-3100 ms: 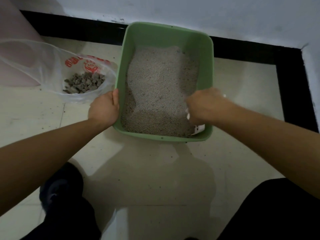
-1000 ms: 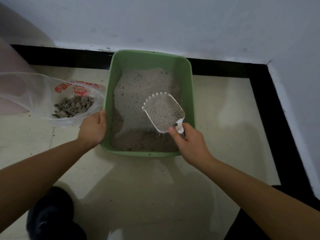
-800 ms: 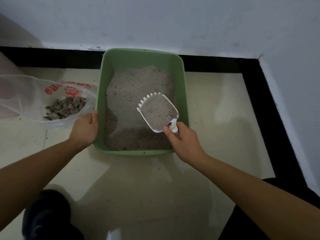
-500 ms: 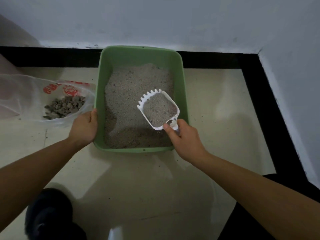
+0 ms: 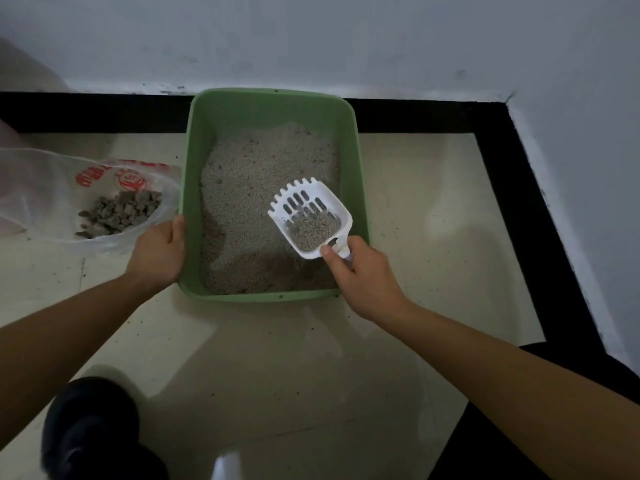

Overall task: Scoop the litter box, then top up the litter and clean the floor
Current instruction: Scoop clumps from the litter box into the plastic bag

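Less litter [image 5: 313, 230] in scoop [image 5: 333, 206] now; handle [image 5: 343, 250] mostly hidden in grip of right hand [image 5: 363, 278], left hand [image 5: 157, 254] gripping litter box [image 5: 187, 188] rim

free: floor [image 5: 433, 209] right of litter box [image 5: 273, 109] | blocked: waste bag [image 5: 45, 195] left, wall [image 5: 311, 39] behind

One camera only, worn on the person's head, looked forward and steeply down at the floor [image 5: 433, 209]. It hung near: the green litter box [image 5: 273, 105] sat dead centre, the wall [image 5: 311, 39] ran across 12 o'clock, the room's corner [image 5: 510, 98] lay at 2 o'clock, and the left forearm [image 5: 69, 334] and right forearm [image 5: 502, 368] filled 8 and 4 o'clock.
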### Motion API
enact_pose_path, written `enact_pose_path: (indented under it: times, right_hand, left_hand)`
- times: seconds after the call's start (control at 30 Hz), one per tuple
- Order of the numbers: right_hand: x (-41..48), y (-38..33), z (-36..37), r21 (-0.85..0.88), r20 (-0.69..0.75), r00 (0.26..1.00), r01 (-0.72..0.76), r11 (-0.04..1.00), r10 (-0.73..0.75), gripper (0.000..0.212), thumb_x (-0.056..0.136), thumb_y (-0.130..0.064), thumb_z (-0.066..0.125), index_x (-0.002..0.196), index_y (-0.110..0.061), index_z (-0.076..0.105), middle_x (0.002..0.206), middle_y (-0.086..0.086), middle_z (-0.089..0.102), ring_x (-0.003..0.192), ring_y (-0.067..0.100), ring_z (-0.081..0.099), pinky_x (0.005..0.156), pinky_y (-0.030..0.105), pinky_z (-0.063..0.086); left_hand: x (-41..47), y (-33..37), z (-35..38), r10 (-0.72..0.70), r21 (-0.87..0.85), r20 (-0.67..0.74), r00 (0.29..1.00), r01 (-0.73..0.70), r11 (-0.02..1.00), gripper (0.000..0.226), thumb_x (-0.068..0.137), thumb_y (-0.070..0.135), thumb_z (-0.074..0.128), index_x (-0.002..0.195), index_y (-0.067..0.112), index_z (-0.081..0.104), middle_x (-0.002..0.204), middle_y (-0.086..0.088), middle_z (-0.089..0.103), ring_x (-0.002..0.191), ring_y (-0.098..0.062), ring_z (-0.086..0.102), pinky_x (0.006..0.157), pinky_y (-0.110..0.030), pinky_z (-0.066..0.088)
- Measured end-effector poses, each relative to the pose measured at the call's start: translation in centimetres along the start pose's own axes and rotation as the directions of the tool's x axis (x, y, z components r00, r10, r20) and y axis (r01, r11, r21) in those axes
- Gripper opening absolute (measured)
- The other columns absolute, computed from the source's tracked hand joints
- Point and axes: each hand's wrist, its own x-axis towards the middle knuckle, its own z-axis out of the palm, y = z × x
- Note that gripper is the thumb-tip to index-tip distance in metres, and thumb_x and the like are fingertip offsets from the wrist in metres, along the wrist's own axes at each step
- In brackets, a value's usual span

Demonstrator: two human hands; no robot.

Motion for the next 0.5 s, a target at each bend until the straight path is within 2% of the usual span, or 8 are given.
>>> enact_pose_path:
  times: [0.1,0.23,0.4,0.5]
  right_hand:
    - [0.11,-0.05,-0.20,-0.023,0.015,1.000,-0.005,1.000,0.006,0.030,0.098,-0.046,0.053,0.084,-0.020,0.050,0.072,-0.007,0.053,0.065,0.007,0.049,0.054,0.029,0.034]
    - [0.23,-0.06,-0.31,0.008,0.008,1.000,-0.013,1.000,0.013,0.031,0.098,-0.047,0.052,0.092,-0.017,0.055,0.076,-0.006,0.058,0.068,0.008,0.054,0.058,0.030,0.040]
    - [0.11,-0.21,-0.15,0.068,0.000,1.000,0.006,0.998,-0.006,0.031,0.098,-0.047,0.052,0.094,-0.016,0.057,0.074,-0.008,0.058,0.066,0.007,0.055,0.057,0.027,0.042]
    - [0.00,-0.08,0.23,0.022,0.023,1.000,-0.010,1.000,0.009,0.032,0.098,-0.047,0.052,0.092,-0.017,0.056,0.074,-0.009,0.057,0.066,0.006,0.054,0.056,0.026,0.038]
  left_hand:
    - [0.05,-0.01,0.01,-0.011,0.001,0.001,1.000,0.011,1.000,0.061,0.106,0.039,0.023,0.083,-0.006,0.058,0.086,-0.024,0.058,0.079,-0.037,0.055,0.074,-0.040,0.044]
    - [0.08,-0.22,0.08,-0.021,-0.004,-0.008,1.000,0.021,1.000,0.063,0.105,0.041,0.022,0.083,-0.004,0.060,0.087,-0.024,0.060,0.079,-0.037,0.057,0.077,-0.045,0.050]
    - [0.15,-0.12,0.09,-0.026,-0.002,-0.011,1.000,0.026,1.000,0.064,0.105,0.041,0.022,0.086,-0.006,0.060,0.088,-0.027,0.061,0.079,-0.039,0.058,0.079,-0.049,0.052]
    - [0.07,0.09,0.09,-0.030,-0.006,-0.007,1.000,0.030,1.000,0.063,0.105,0.041,0.022,0.087,-0.006,0.060,0.088,-0.027,0.061,0.079,-0.039,0.058,0.078,-0.048,0.052]
